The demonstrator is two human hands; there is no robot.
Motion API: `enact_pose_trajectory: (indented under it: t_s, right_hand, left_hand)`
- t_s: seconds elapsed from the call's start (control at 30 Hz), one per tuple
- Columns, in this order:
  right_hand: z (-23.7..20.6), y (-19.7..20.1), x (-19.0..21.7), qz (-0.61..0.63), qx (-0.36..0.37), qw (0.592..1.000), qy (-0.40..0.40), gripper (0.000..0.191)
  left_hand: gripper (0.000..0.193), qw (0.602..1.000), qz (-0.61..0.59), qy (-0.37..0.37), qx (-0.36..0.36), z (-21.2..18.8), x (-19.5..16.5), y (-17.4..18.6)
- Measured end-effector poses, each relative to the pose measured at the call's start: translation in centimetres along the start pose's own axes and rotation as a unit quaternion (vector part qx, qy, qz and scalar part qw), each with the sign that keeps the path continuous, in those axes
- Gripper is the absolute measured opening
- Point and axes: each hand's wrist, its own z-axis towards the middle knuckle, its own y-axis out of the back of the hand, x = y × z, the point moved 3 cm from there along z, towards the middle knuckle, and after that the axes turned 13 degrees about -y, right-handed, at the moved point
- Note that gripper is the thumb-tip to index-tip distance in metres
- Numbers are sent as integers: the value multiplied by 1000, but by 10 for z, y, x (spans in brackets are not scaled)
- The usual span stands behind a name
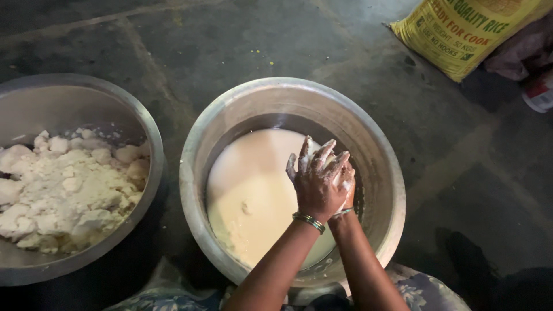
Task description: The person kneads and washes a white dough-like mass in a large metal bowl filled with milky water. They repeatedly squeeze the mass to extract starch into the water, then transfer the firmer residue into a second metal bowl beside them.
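Head view: batter-coated left hand [315, 183] over right hand [345, 185], fingers [322, 154] pressed together above round steel pot [230, 124] of smooth batter [253, 190].

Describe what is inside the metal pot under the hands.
The metal pot holds pale creamy batter. The left hand covers most of the right hand, hiding anything between them.

The pot [219, 144] is dull brushed metal, holding smooth, glossy cream batter [247, 196]. The left bowl [86, 92] is the same matt metal, its dough [63, 190] white, crumbly and rough. Stone floor [230, 46] dark and matt; far sack [461, 29] woven yellow plastic.
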Motion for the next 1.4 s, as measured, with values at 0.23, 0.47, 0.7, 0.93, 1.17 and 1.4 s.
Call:
enact_pose_trajectory:
  t_s: [0.23,0.47,0.7,0.93,1.17,1.4]
  right_hand:
    - [-7,1,-9,1,-19,1000,-6,28]
    - [-18,-12,-10,1,-57,998,-13,26]
    - [-18,-4,-20,13,-73,997,-20,24]
    - [-11,-10,-22,19,-69,997,-19,24]
    - [-9,-8,-23,23,-61,998,-20,24]
    - [-10,-12,-26,36,-60,997,-23,25]
  left_hand:
    - [34,999,-30,-20,-14,-10,3,-10]
    - [22,999,-19,-19,-26,-17,3,0]
    - [23,998,-50,-18,25,-28,11,-13]
    - [21,998,-55,-44,1,-19,10,-12]
    - [15,996,-61,-55,-16,-22,8,-14]
    - [16,994,-64,-93,-5,-21,6,-8]
